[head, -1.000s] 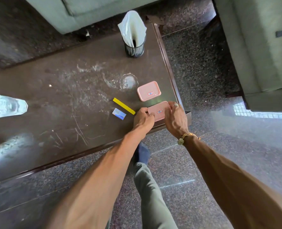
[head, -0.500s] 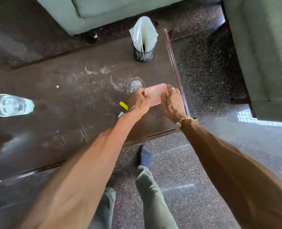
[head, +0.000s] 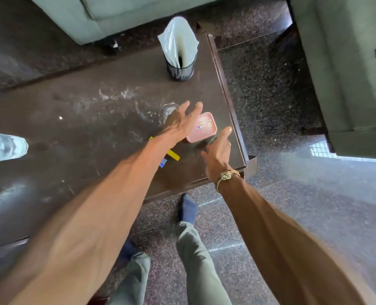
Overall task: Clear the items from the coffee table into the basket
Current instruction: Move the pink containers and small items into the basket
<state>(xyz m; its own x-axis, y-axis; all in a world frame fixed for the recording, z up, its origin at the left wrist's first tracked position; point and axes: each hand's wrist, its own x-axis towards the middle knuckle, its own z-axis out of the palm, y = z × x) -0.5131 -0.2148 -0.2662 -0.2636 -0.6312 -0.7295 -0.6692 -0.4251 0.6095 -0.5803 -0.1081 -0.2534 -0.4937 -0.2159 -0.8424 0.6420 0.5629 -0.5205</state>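
Evidently early: pink box (head: pixel 204 128), yellow strip (head: pixel 173 155) and glass (head: pixel 4 147) sit on the desk (head: pixel 94 128), outside the basket (head: pixel 181 70); left hand (head: pixel 180 122) and right hand (head: pixel 219 153) hover spread, empty.

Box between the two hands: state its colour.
The box is pink, best seen in the head view.

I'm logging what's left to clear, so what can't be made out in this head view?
Head view:
Pink box: left hand covers its left side; label too small to read.
Yellow strip and blue-white packet: mostly under the left forearm.
Glass: cut by the left edge, blurred.
Mesh cup: plastic bag hides its contents.
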